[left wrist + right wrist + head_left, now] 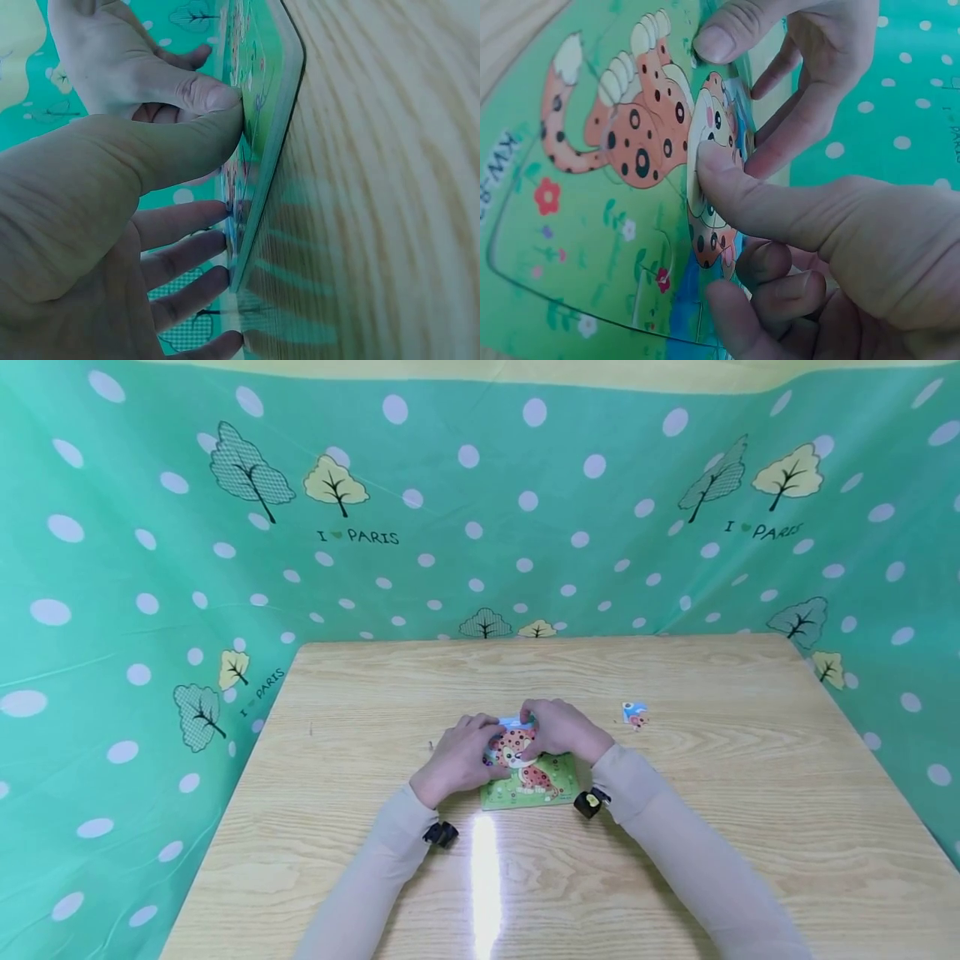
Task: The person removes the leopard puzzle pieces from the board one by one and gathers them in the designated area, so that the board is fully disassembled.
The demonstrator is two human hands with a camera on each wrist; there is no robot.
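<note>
Green puzzle (pixel 558 772), leopard (pixel 641 139) partly behind right hand (pixel 561 727)

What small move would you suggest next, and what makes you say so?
I would probably press the leopard's face down gently with the right hand: its thumb rests on the face, and the left hand touches the puzzle board, apparently able to steady it. The loose puzzle piece at the right can wait.
</note>
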